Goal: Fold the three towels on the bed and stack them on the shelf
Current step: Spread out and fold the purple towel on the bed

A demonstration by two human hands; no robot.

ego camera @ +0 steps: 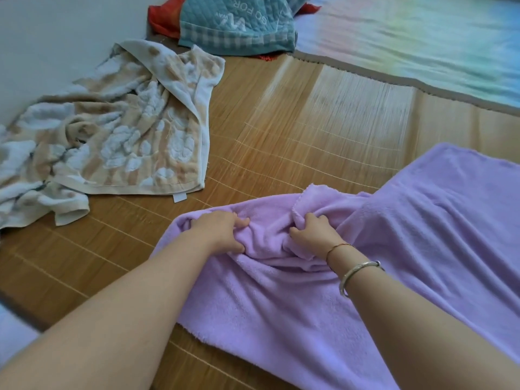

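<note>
A lilac fleece towel [422,235] lies spread over the bamboo mat [295,130], bunched at its near-left end. My left hand [222,232] grips a fold of that bunched end, fingers curled into the cloth. My right hand [312,232], with bracelets on the wrist, pinches the cloth right beside it. A beige and white patterned towel [118,136] lies crumpled to the left. A teal quilted cloth [236,21] with white lettering lies at the top, over something red [164,16].
A pale rainbow-tinted sheet [422,43] covers the bed at the upper right beyond the mat's edge. A plain grey surface [56,38] fills the upper left. Bare mat lies between the two towels.
</note>
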